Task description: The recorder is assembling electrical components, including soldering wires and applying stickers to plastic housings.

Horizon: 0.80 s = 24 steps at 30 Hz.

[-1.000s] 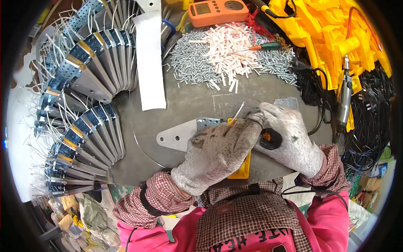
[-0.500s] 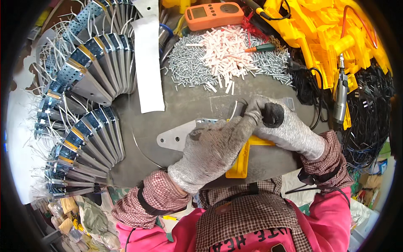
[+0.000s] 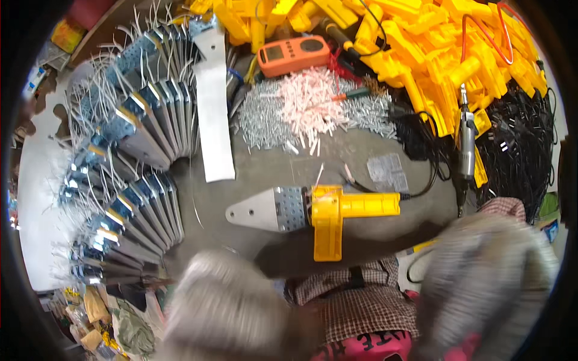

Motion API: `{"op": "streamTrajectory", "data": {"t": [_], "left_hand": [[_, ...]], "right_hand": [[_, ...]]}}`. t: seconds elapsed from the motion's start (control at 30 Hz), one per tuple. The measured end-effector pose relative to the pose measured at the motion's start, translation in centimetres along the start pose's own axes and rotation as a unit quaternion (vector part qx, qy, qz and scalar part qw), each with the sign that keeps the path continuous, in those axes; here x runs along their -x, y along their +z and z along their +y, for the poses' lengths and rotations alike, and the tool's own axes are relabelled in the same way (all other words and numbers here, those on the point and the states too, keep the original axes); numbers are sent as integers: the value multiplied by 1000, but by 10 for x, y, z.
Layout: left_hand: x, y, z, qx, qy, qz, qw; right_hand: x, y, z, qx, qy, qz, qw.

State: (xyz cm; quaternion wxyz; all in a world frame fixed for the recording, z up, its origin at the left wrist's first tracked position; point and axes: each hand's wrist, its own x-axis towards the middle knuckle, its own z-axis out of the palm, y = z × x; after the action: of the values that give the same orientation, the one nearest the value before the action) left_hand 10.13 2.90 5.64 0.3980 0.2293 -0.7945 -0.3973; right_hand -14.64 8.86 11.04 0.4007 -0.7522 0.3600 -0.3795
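Observation:
A pointed grey metal plate [image 3: 259, 210] with a perforated bluish metal section [image 3: 290, 209] lies on the table, joined to a yellow plastic handle shell [image 3: 328, 234]. A black cord [image 3: 361, 185] and a white wire stick up beside the shell. My left hand [image 3: 223, 307], in a grey glove, is at the lower edge, apart from this assembly and smeared by motion. On the lower right, my gloved right hand [image 3: 490, 283] is also blurred, below the electric screwdriver [image 3: 467, 141]. Neither hand's fingers can be made out.
Rows of metal plates with white wires [image 3: 147, 210] fan out on the left, beside a white strip [image 3: 215, 132]. At the back lie silver screws [image 3: 259, 120], pale sleeves [image 3: 310, 99] and an orange multimeter [image 3: 294, 55]. Yellow shells [image 3: 415, 54] and black cords [image 3: 512, 144] are heaped at right.
Both hands have let go of the yellow-handled assembly and moved down toward me, left and right apart. The assembly now lies uncovered on the table. The whole view has shifted slightly.

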Motion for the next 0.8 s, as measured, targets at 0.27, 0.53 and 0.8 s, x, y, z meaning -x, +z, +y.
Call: {"op": "streamTrajectory", "data": {"t": [0.27, 0.53, 0.8], "left_hand": [[0, -21, -26, 160, 221, -40, 961], [37, -42, -25, 346, 292, -179, 873], [65, -37, -20, 537, 340, -285, 718]], "right_hand": [[13, -55, -7, 15, -26, -91, 995], [44, -79, -13, -87, 39, -134, 986], [59, -109, -28, -182, 133, -185, 957]]}}
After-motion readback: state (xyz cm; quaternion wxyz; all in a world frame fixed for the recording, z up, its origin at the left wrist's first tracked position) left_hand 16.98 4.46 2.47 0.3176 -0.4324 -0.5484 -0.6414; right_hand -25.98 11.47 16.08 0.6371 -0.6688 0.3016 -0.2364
